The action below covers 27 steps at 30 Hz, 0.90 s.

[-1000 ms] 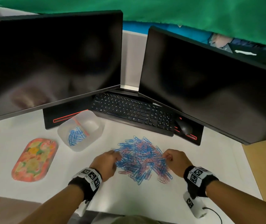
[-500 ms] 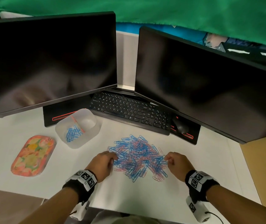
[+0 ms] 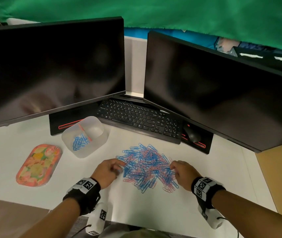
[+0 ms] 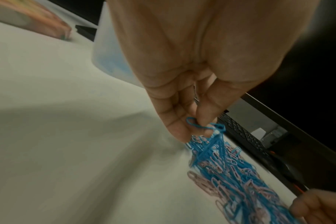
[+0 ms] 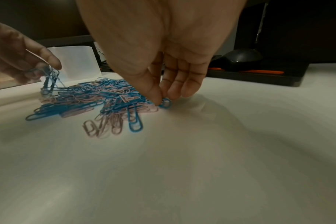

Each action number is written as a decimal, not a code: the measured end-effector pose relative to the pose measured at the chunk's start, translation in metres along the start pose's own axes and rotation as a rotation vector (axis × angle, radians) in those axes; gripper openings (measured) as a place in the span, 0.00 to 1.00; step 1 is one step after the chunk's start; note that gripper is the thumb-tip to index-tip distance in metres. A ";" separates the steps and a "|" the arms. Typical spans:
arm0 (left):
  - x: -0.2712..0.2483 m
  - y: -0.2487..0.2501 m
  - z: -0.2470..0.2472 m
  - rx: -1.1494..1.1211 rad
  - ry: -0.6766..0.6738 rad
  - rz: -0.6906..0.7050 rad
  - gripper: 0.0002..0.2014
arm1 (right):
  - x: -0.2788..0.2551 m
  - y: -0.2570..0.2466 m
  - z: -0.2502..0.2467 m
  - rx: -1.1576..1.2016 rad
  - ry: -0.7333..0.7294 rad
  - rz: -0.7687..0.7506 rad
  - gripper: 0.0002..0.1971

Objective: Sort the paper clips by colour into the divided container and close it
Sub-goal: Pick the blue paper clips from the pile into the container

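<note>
At the far left of the head view the floral lid [image 3: 38, 164] lies flat on the white counter [image 3: 205, 169], and to its right, up toward the left monitor [image 3: 52, 69], stands the translucent divided container [image 3: 85, 136], open, with blue clips [image 3: 80, 141] in its nearer compartment and the farther compartment looking bare; both sit where they sat half a second ago. Next comes the left hand [image 3: 108, 170], at the left edge of the pile of blue and pink paper clips [image 3: 148, 166]. Its thumb and fingers [image 4: 175, 121] are drawn together on a small bunch of blue clips [image 4: 201, 126], and the right wrist view shows that bunch hanging tangled from the fingertips just above the pile, whereas a moment earlier the hand lay lower against the pile's edge. The pile itself spreads over the lower middle of the frame, below the black keyboard [image 3: 138, 117], its outline much as before. At its right edge the right hand [image 3: 183, 172] has its fingers bent down to the counter, thumb and forefinger closing on a single blue clip [image 5: 165, 103] that lies flat at the pile's rim; it has barely shifted since the earlier frame. A black mouse [image 3: 191, 134] rests under the right monitor [image 3: 222, 93].
</note>
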<state>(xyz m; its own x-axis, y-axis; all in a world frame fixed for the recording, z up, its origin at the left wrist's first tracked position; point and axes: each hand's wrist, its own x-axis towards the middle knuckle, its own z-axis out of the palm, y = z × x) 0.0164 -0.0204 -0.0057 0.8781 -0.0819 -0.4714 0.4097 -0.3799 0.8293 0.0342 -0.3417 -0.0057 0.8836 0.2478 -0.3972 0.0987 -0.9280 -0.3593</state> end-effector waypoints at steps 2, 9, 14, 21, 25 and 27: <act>0.001 0.002 0.000 -0.103 -0.003 -0.043 0.24 | 0.001 -0.001 -0.001 0.009 -0.006 -0.001 0.15; 0.002 0.011 -0.004 -0.236 0.035 -0.115 0.20 | 0.002 -0.007 -0.007 0.122 0.018 0.005 0.11; 0.001 0.010 -0.008 -0.085 0.018 -0.044 0.16 | 0.008 -0.009 -0.008 0.190 0.067 0.026 0.06; 0.004 0.015 -0.009 -0.195 0.054 -0.070 0.15 | 0.012 -0.024 -0.012 0.301 0.049 0.021 0.08; 0.003 0.023 -0.011 -0.482 0.068 -0.138 0.14 | 0.012 -0.051 -0.019 0.463 -0.054 0.019 0.09; 0.002 0.030 -0.013 -0.612 0.047 -0.158 0.13 | 0.016 -0.068 -0.022 0.537 -0.102 0.010 0.13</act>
<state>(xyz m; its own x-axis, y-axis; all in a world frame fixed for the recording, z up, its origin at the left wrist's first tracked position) 0.0334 -0.0204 0.0224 0.7996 -0.0221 -0.6001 0.5903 0.2127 0.7787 0.0520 -0.2804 0.0313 0.8320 0.2897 -0.4731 -0.1808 -0.6646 -0.7250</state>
